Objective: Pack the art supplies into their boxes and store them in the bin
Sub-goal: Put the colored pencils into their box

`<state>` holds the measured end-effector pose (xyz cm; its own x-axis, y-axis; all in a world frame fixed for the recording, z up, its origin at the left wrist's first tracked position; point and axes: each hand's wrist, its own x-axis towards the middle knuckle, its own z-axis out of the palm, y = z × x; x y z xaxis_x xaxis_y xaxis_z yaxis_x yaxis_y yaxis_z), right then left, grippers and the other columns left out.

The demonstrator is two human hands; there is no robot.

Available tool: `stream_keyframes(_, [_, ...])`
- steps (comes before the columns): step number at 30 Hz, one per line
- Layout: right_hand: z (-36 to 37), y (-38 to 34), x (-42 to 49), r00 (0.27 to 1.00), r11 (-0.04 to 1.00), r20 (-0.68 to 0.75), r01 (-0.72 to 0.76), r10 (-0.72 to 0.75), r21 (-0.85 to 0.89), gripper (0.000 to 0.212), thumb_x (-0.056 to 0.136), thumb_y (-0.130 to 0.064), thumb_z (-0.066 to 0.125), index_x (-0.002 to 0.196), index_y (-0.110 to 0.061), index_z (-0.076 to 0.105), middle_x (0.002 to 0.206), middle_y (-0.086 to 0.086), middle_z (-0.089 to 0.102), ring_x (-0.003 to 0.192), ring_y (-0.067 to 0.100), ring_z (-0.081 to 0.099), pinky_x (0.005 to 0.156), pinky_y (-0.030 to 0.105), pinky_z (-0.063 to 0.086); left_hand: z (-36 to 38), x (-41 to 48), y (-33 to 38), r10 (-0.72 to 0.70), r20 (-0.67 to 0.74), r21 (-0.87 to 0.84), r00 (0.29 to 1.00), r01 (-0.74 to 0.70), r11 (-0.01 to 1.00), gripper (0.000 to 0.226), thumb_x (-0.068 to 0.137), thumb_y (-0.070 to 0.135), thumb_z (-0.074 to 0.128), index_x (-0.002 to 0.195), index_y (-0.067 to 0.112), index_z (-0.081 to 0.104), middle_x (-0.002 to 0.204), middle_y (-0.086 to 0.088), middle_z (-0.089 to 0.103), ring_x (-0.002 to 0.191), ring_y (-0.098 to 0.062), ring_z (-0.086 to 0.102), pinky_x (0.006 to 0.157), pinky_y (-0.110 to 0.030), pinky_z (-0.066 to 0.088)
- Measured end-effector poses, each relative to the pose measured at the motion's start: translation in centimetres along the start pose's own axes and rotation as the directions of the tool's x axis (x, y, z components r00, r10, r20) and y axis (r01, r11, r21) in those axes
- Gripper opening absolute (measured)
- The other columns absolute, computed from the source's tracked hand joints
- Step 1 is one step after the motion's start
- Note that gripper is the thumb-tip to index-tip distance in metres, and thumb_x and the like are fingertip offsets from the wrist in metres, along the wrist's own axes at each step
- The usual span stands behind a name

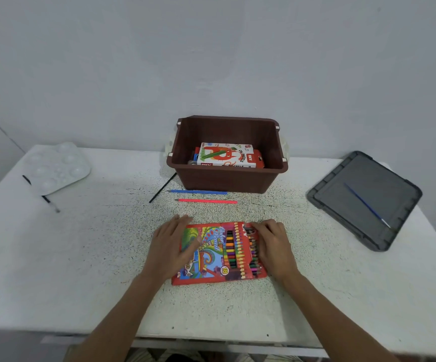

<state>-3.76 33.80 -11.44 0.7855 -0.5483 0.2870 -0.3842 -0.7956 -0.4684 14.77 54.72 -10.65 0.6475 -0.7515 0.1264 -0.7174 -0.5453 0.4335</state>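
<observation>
Your two forearms enter from the near table edge and meet at a red colour pencil box (218, 253), lying flat near the middle of the table (81, 257), slightly toward the near edge. L hand (171, 245): palm down, fingers spread flat over the box's left end, pressing on it, not wrapped round it. R hand (273, 242): fingers curled at the box's right end, tips at the open flap w/ the pencil tips showing; cannot tell whether they pinch the flap or only rest on it. Pencils sit in a row inside the box, visible thru the window and at the right end.

Beyond the box, toward the far edge: pink pencil (207, 201), then blue pencil (198, 191), both loose on the table, roughly parallel to the far edge, apart from each other. Black brush (162, 187) lies diagonal just left of them, its far end near the bin.

Brown bin (227, 178) stands at the far edge, centre, lid off; oil pastels box (224, 155) lies inside.

Grey lid (363, 199) rests near the right edge, w/ a blue brush (367, 205) lying diagonal on it.

White palette (57, 167) at the far-left corner; another dark brush (50, 203) near the left edge.
</observation>
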Motion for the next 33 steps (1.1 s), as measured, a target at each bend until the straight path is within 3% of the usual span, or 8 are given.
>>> stream_keyframes(4, [0.1,0.1,-0.1,1.000,0.999,-0.006,0.027,-0.027,-0.021,0.039,0.087,-0.004,0.066,0.125,-0.011,0.061,0.108,0.003,0.057,0.097,0.017,0.046,0.082,0.031,0.044,-0.5,2.3,0.7,0.037,-0.088,0.086,0.995,-0.029,0.996,0.058,0.097,0.056,0.031,0.128,0.017,0.059,0.127,-0.006,0.061,0.117,-0.027,0.057,0.099,-0.045,0.040])
stream_keyframes(6, [0.1,0.2,0.0,0.999,0.999,-0.015,0.035,-0.035,-0.021,0.039,0.086,-0.004,0.067,0.124,-0.010,0.061,0.107,0.003,0.057,0.096,0.017,0.046,0.081,0.032,0.044,-0.8,3.7,1.3,0.040,-0.036,0.130,0.999,-0.035,0.991,0.042,0.101,0.037,0.042,0.135,0.016,0.055,0.140,-0.007,0.052,0.126,-0.028,0.050,0.104,-0.046,0.038])
stream_keyframes(10, [0.2,0.2,0.0,1.000,1.000,-0.006,0.003,-0.003,0.002,0.039,0.089,-0.008,0.065,0.128,-0.010,0.059,0.109,0.003,0.058,0.098,0.018,0.047,0.084,0.035,0.047,-1.2,5.9,2.1,0.097,0.057,0.219,0.994,-0.107,0.970,0.045,0.101,0.018,0.048,0.145,0.017,0.045,0.153,-0.005,0.042,0.136,-0.027,0.043,0.108,-0.048,0.036])
stream_keyframes(15, [0.1,0.0,0.0,1.000,1.000,-0.002,0.004,-0.004,0.002,0.043,0.091,-0.011,0.064,0.134,-0.012,0.055,0.108,0.001,0.056,0.099,0.015,0.044,0.085,0.032,0.044,-1.2,7.3,2.1,0.176,0.088,0.410,0.980,-0.197,0.891,0.052,0.085,0.007,0.065,0.136,0.013,0.056,0.121,-0.011,0.067,0.108,-0.030,0.062,0.091,-0.044,0.049])
stream_keyframes(23, [-0.2,0.0,-0.1,1.000,1.000,0.012,-0.015,0.015,0.024,0.042,0.094,-0.009,0.058,0.137,-0.011,0.052,0.110,0.002,0.057,0.100,0.014,0.042,0.087,0.034,0.044,-1.1,7.1,2.9,0.199,0.032,0.468,0.980,-0.190,0.863,0.031,0.071,0.000,0.074,0.099,0.014,0.071,0.093,-0.008,0.068,0.085,-0.026,0.064,0.077,-0.040,0.051])
stream_keyframes(27, [-0.5,-0.2,-0.2,1.000,0.999,0.017,-0.026,0.025,0.047,0.041,0.097,-0.009,0.053,0.138,-0.011,0.050,0.112,0.002,0.057,0.102,0.013,0.041,0.089,0.033,0.042,-1.1,6.5,3.1,0.248,-0.106,0.337,0.963,-0.200,0.920,0.021,0.082,0.007,0.072,0.100,0.014,0.065,0.093,-0.004,0.066,0.080,-0.021,0.063,0.075,-0.037,0.052])
stream_keyframes(30, [-0.6,-0.5,-0.2,1.000,0.998,0.009,-0.026,0.026,0.061,0.038,0.099,-0.012,0.046,0.137,-0.011,0.051,0.112,0.002,0.057,0.101,0.013,0.041,0.089,0.030,0.039,-1.5,5.9,3.9,0.155,-0.226,-0.001,0.962,-0.160,0.987,0.011,0.092,0.014,0.064,0.102,0.016,0.060,0.094,0.002,0.063,0.077,-0.013,0.061,0.070,-0.030,0.053])
stream_keyframes(33, [-0.7,-0.7,-0.2,0.999,0.995,-0.006,-0.036,0.037,0.092,0.037,0.101,-0.027,0.037,0.130,-0.014,0.056,0.109,-0.003,0.057,0.100,0.010,0.042,0.089,0.030,0.041,-2.2,5.2,5.3,-0.001,-0.223,-0.374,0.975,-0.085,0.924,0.011,0.092,0.015,0.065,0.099,0.018,0.058,0.089,0.010,0.067,0.081,-0.002,0.067,0.073,-0.021,0.055])
